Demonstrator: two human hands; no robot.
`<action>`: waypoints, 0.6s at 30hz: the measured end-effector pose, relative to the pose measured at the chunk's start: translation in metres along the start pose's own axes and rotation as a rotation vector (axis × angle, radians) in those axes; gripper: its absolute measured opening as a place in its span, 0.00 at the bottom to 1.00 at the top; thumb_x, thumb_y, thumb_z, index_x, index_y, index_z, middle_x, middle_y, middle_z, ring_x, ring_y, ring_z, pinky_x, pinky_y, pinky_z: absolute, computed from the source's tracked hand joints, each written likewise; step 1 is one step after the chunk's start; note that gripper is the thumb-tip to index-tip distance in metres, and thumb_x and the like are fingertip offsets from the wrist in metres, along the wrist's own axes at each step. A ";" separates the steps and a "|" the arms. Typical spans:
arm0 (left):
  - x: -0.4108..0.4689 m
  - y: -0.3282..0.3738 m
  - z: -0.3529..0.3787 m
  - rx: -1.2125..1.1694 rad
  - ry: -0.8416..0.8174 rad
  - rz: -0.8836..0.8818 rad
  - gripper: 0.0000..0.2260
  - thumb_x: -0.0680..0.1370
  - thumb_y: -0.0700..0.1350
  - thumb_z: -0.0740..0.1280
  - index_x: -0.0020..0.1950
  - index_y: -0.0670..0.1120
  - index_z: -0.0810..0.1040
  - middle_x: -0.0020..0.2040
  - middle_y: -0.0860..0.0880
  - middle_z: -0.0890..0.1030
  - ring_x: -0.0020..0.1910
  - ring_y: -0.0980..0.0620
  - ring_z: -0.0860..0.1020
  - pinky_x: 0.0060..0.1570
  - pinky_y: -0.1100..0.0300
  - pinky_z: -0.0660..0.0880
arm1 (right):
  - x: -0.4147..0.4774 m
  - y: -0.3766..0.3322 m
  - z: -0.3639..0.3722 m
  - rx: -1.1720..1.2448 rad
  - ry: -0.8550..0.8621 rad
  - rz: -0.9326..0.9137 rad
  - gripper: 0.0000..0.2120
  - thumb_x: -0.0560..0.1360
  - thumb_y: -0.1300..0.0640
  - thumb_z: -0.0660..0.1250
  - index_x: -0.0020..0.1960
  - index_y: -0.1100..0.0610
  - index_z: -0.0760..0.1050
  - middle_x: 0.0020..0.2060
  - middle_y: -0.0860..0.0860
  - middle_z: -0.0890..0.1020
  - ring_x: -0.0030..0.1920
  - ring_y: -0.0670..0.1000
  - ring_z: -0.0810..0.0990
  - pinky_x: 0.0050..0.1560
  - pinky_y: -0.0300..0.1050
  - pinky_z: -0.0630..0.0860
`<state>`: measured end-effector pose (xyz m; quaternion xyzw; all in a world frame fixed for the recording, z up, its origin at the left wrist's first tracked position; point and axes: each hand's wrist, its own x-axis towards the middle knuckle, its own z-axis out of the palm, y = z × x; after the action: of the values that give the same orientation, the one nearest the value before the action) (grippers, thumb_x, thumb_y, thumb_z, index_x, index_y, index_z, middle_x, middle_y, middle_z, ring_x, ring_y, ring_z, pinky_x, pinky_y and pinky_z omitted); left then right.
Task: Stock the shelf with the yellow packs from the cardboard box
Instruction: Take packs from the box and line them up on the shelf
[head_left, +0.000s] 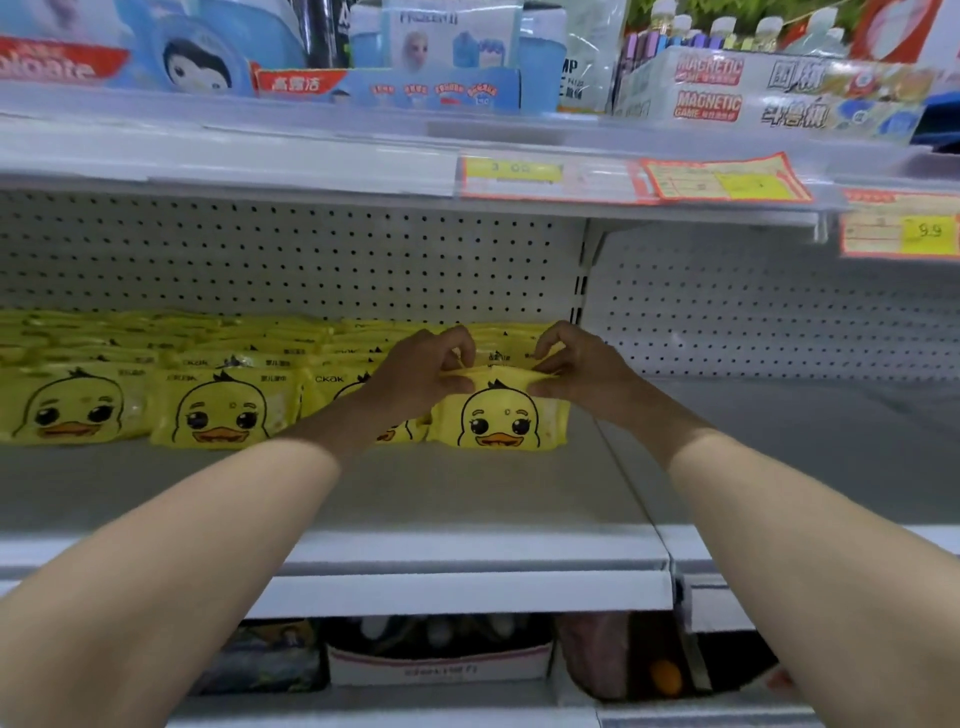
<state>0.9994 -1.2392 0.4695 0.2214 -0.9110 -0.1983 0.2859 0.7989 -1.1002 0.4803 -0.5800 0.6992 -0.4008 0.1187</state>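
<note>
Yellow packs with a duck face stand in rows on the white shelf, several across and several deep. The rightmost front pack stands upright at the end of the row. My left hand and my right hand pinch its top edge from either side, fingers curled over it. More yellow packs fill the shelf to the left. The cardboard box is not in view.
A perforated white back panel closes the shelf behind. The shelf above carries toothpaste and toy boxes, with price tags on its front rail. The neighbouring bay lies to the right. Goods sit on the lower shelf.
</note>
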 end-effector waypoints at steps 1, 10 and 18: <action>-0.001 0.000 0.000 0.007 -0.002 0.006 0.10 0.73 0.46 0.75 0.49 0.51 0.76 0.50 0.46 0.79 0.54 0.49 0.78 0.54 0.50 0.75 | 0.001 0.001 -0.002 0.002 0.005 -0.013 0.16 0.66 0.59 0.80 0.45 0.49 0.74 0.46 0.53 0.84 0.50 0.47 0.82 0.49 0.44 0.77; 0.009 0.002 0.001 0.006 0.015 0.047 0.06 0.72 0.46 0.76 0.46 0.51 0.81 0.42 0.50 0.84 0.45 0.54 0.82 0.52 0.54 0.76 | 0.007 0.005 -0.001 0.005 -0.007 -0.032 0.12 0.67 0.62 0.78 0.43 0.51 0.78 0.43 0.49 0.83 0.46 0.46 0.81 0.49 0.41 0.76; 0.024 -0.005 0.007 0.159 -0.012 0.060 0.04 0.75 0.48 0.72 0.45 0.50 0.81 0.44 0.44 0.77 0.50 0.48 0.73 0.51 0.53 0.71 | 0.013 0.018 0.000 0.046 0.064 0.041 0.05 0.66 0.57 0.80 0.40 0.51 0.85 0.39 0.49 0.86 0.47 0.48 0.83 0.54 0.43 0.78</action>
<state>0.9788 -1.2543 0.4722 0.2146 -0.9317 -0.1182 0.2680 0.7825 -1.1117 0.4714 -0.5495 0.7050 -0.4327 0.1175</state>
